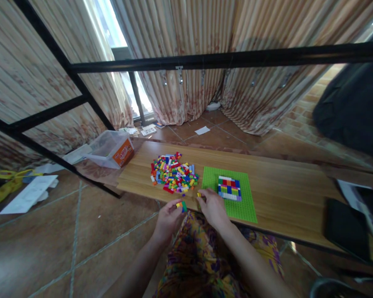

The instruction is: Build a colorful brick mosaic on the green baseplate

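Between the fingers of my left hand [168,219] is a small block of joined toy bricks [182,206], with yellow, orange, green and blue showing. My right hand [213,205] pinches a small yellow brick [199,194] at the table's near edge, beside the green baseplate [250,209]. A multicoloured brick structure [229,188] stands on that baseplate, just beyond my right hand. Left of the baseplate and past both hands lies a heap of loose toy bricks [175,173] in many colours.
The bricks lie on a long wooden table [282,186]. A clear plastic bin [108,149] with an orange label stands by its left end. A dark tablet-like object [346,227] is at the right end. A black metal frame [205,61] crosses in front of the curtains [174,95].
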A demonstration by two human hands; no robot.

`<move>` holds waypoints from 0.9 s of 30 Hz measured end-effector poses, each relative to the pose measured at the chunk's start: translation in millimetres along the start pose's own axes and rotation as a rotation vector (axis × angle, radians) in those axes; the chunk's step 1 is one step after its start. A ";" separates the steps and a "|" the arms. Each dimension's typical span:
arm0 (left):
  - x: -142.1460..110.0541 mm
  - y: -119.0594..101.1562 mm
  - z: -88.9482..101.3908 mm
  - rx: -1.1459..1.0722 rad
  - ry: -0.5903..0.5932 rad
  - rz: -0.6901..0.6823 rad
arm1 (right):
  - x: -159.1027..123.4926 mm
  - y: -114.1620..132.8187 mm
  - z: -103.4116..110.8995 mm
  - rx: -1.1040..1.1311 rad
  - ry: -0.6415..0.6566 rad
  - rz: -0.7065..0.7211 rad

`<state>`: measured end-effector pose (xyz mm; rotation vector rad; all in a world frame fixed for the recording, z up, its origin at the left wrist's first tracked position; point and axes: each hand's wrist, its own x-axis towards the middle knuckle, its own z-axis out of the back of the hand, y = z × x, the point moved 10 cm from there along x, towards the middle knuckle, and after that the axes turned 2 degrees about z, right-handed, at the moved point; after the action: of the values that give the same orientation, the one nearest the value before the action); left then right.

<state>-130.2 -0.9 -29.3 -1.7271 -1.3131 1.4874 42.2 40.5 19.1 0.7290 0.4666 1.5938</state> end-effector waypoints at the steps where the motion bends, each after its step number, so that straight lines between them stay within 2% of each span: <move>1: 1.7 -2.9 3.7 0.020 -0.011 -0.016 | 7.3 3.5 -6.3 -0.070 0.029 0.019; 5: 7.9 -11.3 10.3 0.074 -0.035 -0.059 | 24.5 10.4 -24.0 -0.206 0.075 0.040; 8: 11.0 -12.7 7.6 0.075 -0.027 -0.073 | 24.7 9.0 -23.5 -0.140 0.039 0.033; 14: 12.5 -12.2 -7.7 0.012 0.005 -0.081 | 1.1 2.1 -4.0 0.199 -0.064 -0.046; 21: 3.5 -16.3 -32.3 -0.052 0.105 -0.062 | -22.6 3.0 -21.3 0.805 0.006 -0.246; 27: -5.1 -26.6 -39.3 0.036 0.147 -0.113 | -32.2 2.8 -18.9 1.015 -0.074 -0.417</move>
<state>-101.9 13.5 6.4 -1.6759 -1.2777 1.2886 28.4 10.5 1.3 1.3236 1.3142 0.8619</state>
